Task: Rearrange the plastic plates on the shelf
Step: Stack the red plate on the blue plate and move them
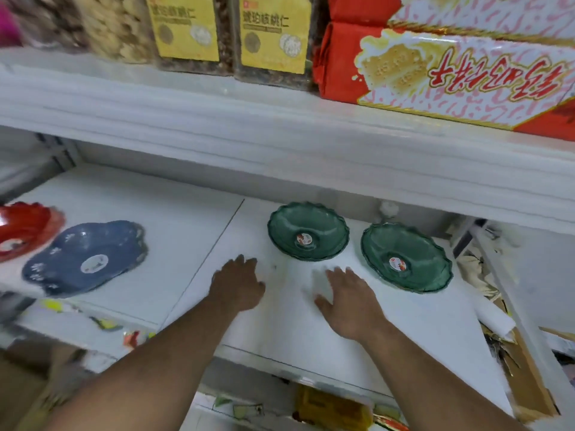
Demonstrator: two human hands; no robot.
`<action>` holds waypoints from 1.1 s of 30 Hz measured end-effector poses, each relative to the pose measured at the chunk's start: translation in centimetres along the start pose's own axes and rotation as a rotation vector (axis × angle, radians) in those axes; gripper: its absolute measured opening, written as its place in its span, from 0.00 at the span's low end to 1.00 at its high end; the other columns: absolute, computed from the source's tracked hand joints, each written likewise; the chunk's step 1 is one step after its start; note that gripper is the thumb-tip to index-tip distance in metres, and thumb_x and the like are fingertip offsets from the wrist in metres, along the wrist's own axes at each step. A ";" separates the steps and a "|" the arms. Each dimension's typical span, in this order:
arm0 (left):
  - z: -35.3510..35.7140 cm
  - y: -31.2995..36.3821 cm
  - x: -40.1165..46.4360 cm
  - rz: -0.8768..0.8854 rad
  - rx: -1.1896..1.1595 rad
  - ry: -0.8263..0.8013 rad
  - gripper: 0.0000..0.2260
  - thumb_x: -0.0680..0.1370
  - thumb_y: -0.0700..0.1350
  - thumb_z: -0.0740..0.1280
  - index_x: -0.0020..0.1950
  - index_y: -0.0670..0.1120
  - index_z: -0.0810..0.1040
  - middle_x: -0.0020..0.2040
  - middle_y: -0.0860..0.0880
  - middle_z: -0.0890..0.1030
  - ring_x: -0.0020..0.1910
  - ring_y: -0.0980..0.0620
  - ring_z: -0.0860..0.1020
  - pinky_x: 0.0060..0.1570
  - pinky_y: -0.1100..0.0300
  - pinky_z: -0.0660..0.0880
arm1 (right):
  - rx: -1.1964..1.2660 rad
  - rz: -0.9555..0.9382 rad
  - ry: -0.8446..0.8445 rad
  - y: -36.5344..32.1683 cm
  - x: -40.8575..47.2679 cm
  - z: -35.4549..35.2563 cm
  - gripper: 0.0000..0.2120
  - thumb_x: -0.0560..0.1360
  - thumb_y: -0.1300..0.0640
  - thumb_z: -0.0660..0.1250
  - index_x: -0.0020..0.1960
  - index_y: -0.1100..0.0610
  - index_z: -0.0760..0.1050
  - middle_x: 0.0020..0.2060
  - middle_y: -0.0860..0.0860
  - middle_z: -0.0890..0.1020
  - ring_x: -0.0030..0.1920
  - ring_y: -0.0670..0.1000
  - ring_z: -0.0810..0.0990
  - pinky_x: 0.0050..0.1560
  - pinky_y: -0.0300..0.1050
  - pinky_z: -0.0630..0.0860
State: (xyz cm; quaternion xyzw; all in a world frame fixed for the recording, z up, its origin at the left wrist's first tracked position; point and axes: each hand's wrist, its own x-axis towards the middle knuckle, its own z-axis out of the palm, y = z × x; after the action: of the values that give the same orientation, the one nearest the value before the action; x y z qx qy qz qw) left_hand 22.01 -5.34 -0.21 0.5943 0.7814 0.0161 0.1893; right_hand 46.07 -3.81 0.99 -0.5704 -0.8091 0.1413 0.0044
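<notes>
Two green scalloped plastic plates lie side by side on the white shelf (193, 231): one (308, 225) at the middle, the other (413, 247) to its right. A blue flower-shaped plate (71, 253) lies at the left, and a red plate (21, 222) lies past it at the frame's left edge. My left hand (238, 286) hovers empty over the shelf, just left of and in front of the middle green plate. My right hand (350, 301) is spread flat in front of the gap between the green plates. Neither hand touches a plate.
The upper shelf (249, 126) juts out overhead, carrying snack bags with yellow labels (186, 26) and a red biscuit box (451, 76). Crumpled paper and cardboard (497, 321) sit at the shelf's right end. Packets (329, 405) lie on the level below.
</notes>
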 end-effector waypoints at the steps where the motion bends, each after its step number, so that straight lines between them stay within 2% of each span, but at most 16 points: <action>1: -0.1 -0.6 -1.1 -0.023 0.046 0.013 0.33 0.81 0.59 0.56 0.82 0.49 0.50 0.82 0.45 0.50 0.79 0.43 0.53 0.76 0.45 0.53 | -0.084 -0.074 -0.043 -1.0 0.0 0.0 0.35 0.81 0.37 0.51 0.81 0.55 0.52 0.81 0.55 0.55 0.81 0.57 0.50 0.79 0.56 0.51; 5: -0.2 -2.8 -6.4 -0.149 0.095 0.028 0.33 0.79 0.59 0.57 0.81 0.50 0.52 0.81 0.44 0.56 0.78 0.41 0.57 0.74 0.41 0.57 | -0.245 -0.290 -0.138 -4.9 -1.1 0.0 0.36 0.81 0.36 0.46 0.82 0.55 0.47 0.82 0.55 0.48 0.81 0.57 0.43 0.80 0.57 0.44; 9: -0.3 -5.3 -11.6 -0.275 0.069 0.063 0.32 0.79 0.58 0.58 0.80 0.49 0.55 0.79 0.44 0.60 0.77 0.40 0.59 0.73 0.41 0.59 | -0.245 -0.428 -0.185 -8.0 -2.4 0.8 0.36 0.81 0.36 0.47 0.82 0.55 0.47 0.82 0.55 0.49 0.81 0.57 0.45 0.79 0.58 0.46; 13: -0.8 -7.9 -15.8 -0.397 0.028 0.111 0.31 0.77 0.57 0.59 0.79 0.50 0.58 0.78 0.45 0.64 0.75 0.41 0.63 0.71 0.45 0.64 | -0.215 -0.506 -0.212 -11.1 -3.8 1.6 0.36 0.80 0.36 0.48 0.82 0.55 0.50 0.82 0.55 0.52 0.81 0.57 0.47 0.79 0.58 0.48; 18: -2.0 -11.8 -19.0 -0.497 -0.029 0.162 0.30 0.77 0.58 0.60 0.78 0.50 0.61 0.75 0.45 0.67 0.73 0.41 0.66 0.69 0.45 0.66 | -0.214 -0.588 -0.223 -16.0 -4.7 1.8 0.35 0.81 0.37 0.50 0.82 0.56 0.51 0.82 0.55 0.53 0.81 0.57 0.49 0.79 0.56 0.50; 23: -3.3 -17.2 -20.5 -0.538 -0.053 0.185 0.32 0.79 0.58 0.59 0.81 0.51 0.54 0.81 0.46 0.57 0.78 0.42 0.58 0.72 0.46 0.61 | -0.223 -0.625 -0.205 -22.5 -5.1 2.9 0.35 0.81 0.38 0.51 0.82 0.55 0.51 0.82 0.54 0.53 0.81 0.57 0.50 0.79 0.55 0.51; 33: -5.2 -29.9 -20.8 -0.529 -0.113 0.213 0.32 0.80 0.58 0.58 0.81 0.51 0.54 0.81 0.46 0.57 0.78 0.42 0.58 0.73 0.47 0.61 | -0.262 -0.601 -0.197 -34.4 -3.1 5.5 0.35 0.81 0.37 0.49 0.82 0.55 0.49 0.82 0.54 0.52 0.81 0.57 0.50 0.79 0.56 0.51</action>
State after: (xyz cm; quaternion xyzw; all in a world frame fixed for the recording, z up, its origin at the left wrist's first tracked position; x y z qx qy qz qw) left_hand -2.57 -32.48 2.88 0.3532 0.9227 0.0720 0.1367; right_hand 14.50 -18.60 4.22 -0.2858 -0.9488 0.0832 -0.1056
